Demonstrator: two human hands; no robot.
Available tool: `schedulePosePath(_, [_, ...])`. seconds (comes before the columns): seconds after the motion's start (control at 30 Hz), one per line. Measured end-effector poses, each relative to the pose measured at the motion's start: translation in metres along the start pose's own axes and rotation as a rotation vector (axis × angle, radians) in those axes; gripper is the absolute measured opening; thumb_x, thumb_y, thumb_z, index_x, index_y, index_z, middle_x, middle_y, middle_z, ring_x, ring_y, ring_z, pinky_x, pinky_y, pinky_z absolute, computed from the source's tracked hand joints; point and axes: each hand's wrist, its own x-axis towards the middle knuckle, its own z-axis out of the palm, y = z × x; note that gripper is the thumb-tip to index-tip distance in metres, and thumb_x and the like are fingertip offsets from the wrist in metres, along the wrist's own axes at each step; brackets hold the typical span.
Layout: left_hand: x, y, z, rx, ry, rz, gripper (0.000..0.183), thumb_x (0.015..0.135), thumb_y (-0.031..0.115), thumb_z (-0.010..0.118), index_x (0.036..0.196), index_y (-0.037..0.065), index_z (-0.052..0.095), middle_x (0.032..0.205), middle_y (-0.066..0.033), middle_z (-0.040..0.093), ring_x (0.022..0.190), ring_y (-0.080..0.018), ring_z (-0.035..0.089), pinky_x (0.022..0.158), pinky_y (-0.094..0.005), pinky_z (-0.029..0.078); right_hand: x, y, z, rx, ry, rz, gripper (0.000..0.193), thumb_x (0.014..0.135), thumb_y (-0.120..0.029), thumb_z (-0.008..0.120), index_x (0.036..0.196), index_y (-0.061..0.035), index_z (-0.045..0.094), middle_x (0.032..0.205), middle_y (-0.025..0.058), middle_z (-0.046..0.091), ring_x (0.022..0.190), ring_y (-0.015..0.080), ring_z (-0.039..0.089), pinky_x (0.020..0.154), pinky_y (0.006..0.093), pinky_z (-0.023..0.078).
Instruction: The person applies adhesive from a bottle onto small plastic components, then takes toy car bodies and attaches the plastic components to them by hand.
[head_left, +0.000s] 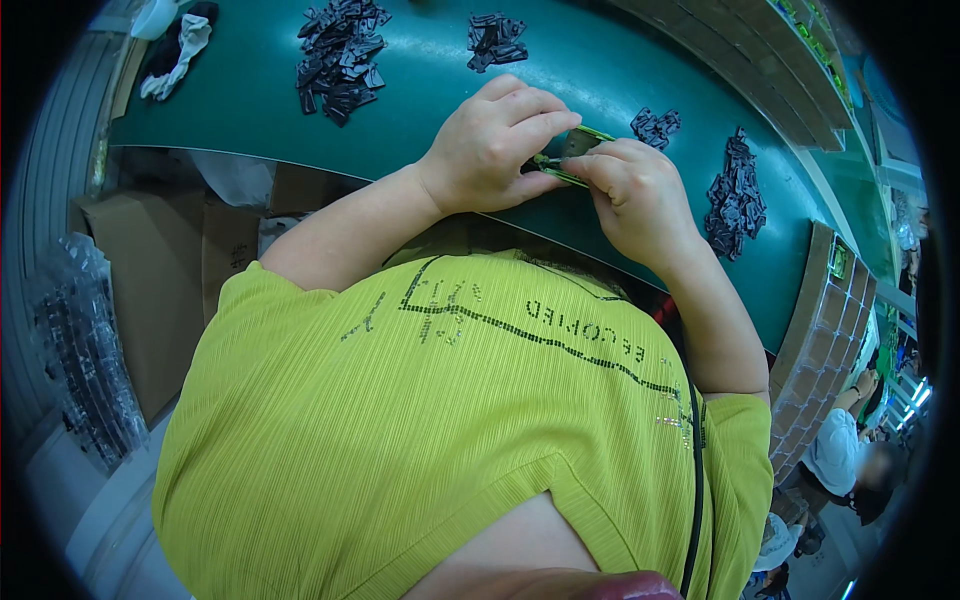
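A small green-edged part with a greyish middle is held between my two hands just above the green tabletop. My left hand is closed on its left side, thumb below and fingers above. My right hand pinches at its lower right edge; whether a smaller piece sits between those fingertips I cannot make out. Beyond the hands lie loose piles of flat black plastic pieces: a small pile straight ahead, another just past my right hand, and a longer pile farther right.
A large black pile lies at the left. Black and white cloths sit in the far left corner. Divided cartons stand at the right, with stacked cardboard at the back. A cardboard box and wrapped black pieces are lower left. Other people work at far right.
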Motion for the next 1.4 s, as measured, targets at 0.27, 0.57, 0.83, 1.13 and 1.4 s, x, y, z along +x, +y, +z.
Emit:
schedulePosePath(0.27, [-0.004, -0.001, 0.007, -0.101, 0.03, -0.053, 0.042, 0.062, 0.017, 0.087, 0.098, 0.008, 0.068, 0.111, -0.0078, 0.066, 0.092, -0.0264, 0.061, 0.084, -0.0372, 0.048, 0.005, 0.002, -0.001, 0.069, -0.063, 0.109, 0.021, 0.075, 0.003, 0.061, 0.088, -0.008, 0.073, 0.082, 0.0092, 0.07, 0.082, 0.0297, 0.066, 0.075, 0.0418, 0.053])
schedulePosePath(0.57, [0.001, 0.009, 0.001, -0.054, -0.076, -0.051, 0.02, 0.061, 0.011, 0.082, 0.072, 0.008, 0.066, 0.117, -0.0064, 0.066, 0.098, -0.0259, 0.06, 0.087, -0.037, 0.047, 0.001, 0.003, 0.007, 0.159, 0.042, 0.047, 0.033, 0.074, 0.002, 0.069, 0.102, -0.0042, 0.052, 0.078, 0.0096, 0.063, 0.078, 0.0326, 0.063, 0.07, 0.0424, 0.05])
schedulePosePath(0.83, [0.008, 0.009, -0.004, -0.008, -0.207, -0.113, 0.016, 0.064, 0.01, 0.08, 0.077, 0.008, 0.071, 0.119, -0.0063, 0.065, 0.103, -0.0272, 0.058, 0.091, -0.0396, 0.047, -0.001, 0.003, 0.013, 0.161, 0.133, 0.013, 0.035, 0.074, 0.004, 0.068, 0.104, -0.0045, 0.052, 0.083, 0.0105, 0.065, 0.085, 0.0321, 0.064, 0.073, 0.0419, 0.051])
schedulePosePath(1.13, [0.015, 0.013, -0.003, -0.009, -0.256, -0.273, 0.017, 0.066, 0.008, 0.08, 0.081, 0.007, 0.072, 0.121, -0.0082, 0.065, 0.108, -0.028, 0.057, 0.094, -0.0394, 0.045, 0.001, 0.012, 0.006, 0.14, 0.149, 0.001, 0.047, 0.075, 0.004, 0.065, 0.119, -0.0057, 0.052, 0.085, 0.0095, 0.066, 0.086, 0.031, 0.063, 0.075, 0.0411, 0.05])
schedulePosePath(1.4, [0.037, 0.016, -0.012, -0.062, -0.094, -0.231, 0.014, 0.067, 0.013, 0.081, 0.076, 0.007, 0.072, 0.11, -0.0068, 0.065, 0.113, -0.0312, 0.056, 0.095, -0.0449, 0.043, 0.003, 0.011, -0.017, 0.254, 0.208, 0.038, 0.06, 0.077, 0.007, 0.067, 0.133, -0.0079, 0.052, 0.089, 0.0098, 0.066, 0.086, 0.0308, 0.061, 0.077, 0.0394, 0.05])
